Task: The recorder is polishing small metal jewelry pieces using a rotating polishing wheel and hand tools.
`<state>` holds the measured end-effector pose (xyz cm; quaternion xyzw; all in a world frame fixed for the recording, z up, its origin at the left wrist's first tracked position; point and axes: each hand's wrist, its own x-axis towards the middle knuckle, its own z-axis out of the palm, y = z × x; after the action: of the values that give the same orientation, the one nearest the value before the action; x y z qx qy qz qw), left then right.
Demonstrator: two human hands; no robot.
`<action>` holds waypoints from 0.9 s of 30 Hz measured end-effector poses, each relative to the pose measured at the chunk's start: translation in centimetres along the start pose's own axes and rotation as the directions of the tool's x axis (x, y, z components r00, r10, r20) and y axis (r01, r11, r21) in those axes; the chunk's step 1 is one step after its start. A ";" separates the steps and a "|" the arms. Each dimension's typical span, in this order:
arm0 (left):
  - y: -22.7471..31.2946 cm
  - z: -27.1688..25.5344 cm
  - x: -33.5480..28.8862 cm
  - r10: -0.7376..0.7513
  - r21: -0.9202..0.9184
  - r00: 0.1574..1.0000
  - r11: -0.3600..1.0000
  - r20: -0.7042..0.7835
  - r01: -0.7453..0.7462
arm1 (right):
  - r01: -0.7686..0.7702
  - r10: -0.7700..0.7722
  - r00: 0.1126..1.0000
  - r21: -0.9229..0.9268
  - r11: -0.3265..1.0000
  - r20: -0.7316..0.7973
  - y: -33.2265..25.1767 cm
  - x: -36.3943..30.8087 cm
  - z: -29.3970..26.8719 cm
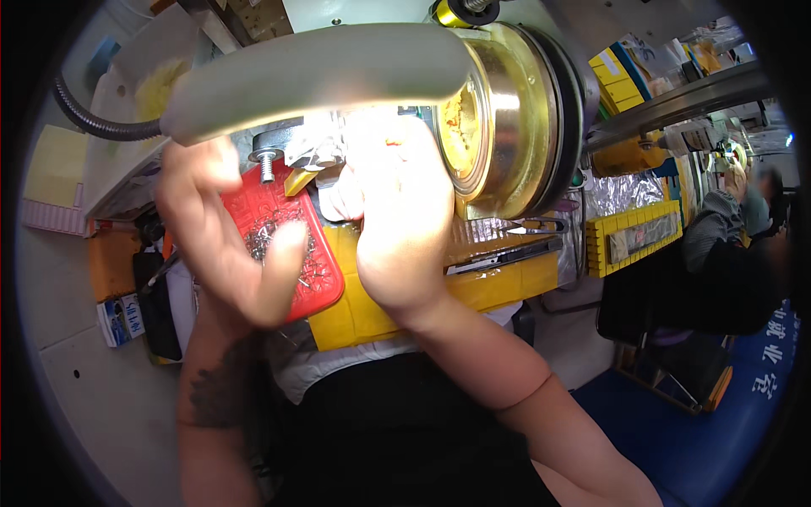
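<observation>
My left hand hovers over a red tray, slightly blurred, its thumb well apart from its fingers and nothing visible between them. Inside the tray lies a tangle of small thin metal pieces. My right hand is raised beside a round brass-coloured machine head. Its fingers are curled under strong glare, and whatever they hold is washed out. Between the hands stand a metal screw and a bright, overexposed fixture. A thick pale lamp tube arches above both hands.
Yellow sheeting covers the bench edge, with tweezers lying on it. A yellow ribbed bin stands to the right. At left hangs a flexible metal hose. Another person sits at the far right.
</observation>
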<state>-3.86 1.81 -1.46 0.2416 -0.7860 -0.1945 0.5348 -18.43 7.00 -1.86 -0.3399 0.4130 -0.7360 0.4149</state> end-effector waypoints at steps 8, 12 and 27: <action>-2.3 0.5 0.3 0.030 0.366 0.972 0.923 0.233 -0.116 | 0.112 -0.113 0.993 -0.074 0.991 -0.013 -0.2 0.0 0.5; -2.4 -0.3 -0.1 -0.043 0.438 0.966 0.896 0.255 -0.076 | 0.171 -0.172 0.985 -0.164 0.972 0.007 0.6 0.3 0.6; 3.7 -1.2 3.3 0.039 0.413 0.901 0.880 0.433 -0.236 | 0.189 -0.188 0.982 -0.154 0.970 0.020 1.4 0.5 0.4</action>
<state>-4.42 2.82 3.46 0.2558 -0.9196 -0.0119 0.2981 -17.83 5.92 -2.86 -0.4108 0.4337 -0.7368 0.3166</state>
